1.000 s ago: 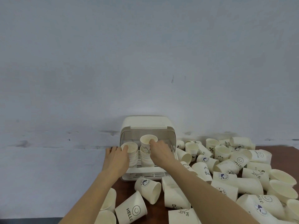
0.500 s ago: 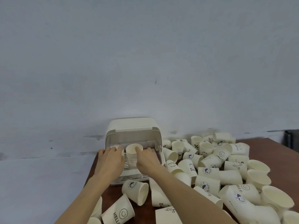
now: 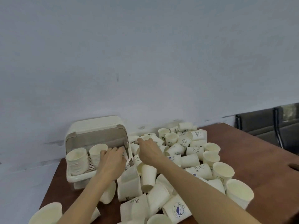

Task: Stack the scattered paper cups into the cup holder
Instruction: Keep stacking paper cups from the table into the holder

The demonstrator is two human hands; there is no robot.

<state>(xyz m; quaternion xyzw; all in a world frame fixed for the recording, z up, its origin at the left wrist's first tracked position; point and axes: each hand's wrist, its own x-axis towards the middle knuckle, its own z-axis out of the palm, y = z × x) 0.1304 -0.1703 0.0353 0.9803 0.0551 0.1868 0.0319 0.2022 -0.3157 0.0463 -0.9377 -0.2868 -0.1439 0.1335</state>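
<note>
A cream cup holder (image 3: 77,176) with a raised lid stands at the table's far left corner. Inside it are two stacks of paper cups: the left stack (image 3: 77,160) and the right stack (image 3: 96,152). My left hand (image 3: 112,163) rests open over the holder's right front part, beside the right stack, holding nothing. My right hand (image 3: 149,150) reaches right of the holder over the heap of scattered paper cups (image 3: 181,160), fingers spread, nothing held. Whether it touches a cup is unclear.
The brown table (image 3: 258,159) runs right, with many loose cups lying and standing across its middle and front. A grey wall is right behind. Dark chairs (image 3: 267,126) stand beyond the table's far right edge.
My right hand has left the stack in the holder and moved right, over the loose cups. My left hand shifted right inside the holder. The view has swung right and closer.
</note>
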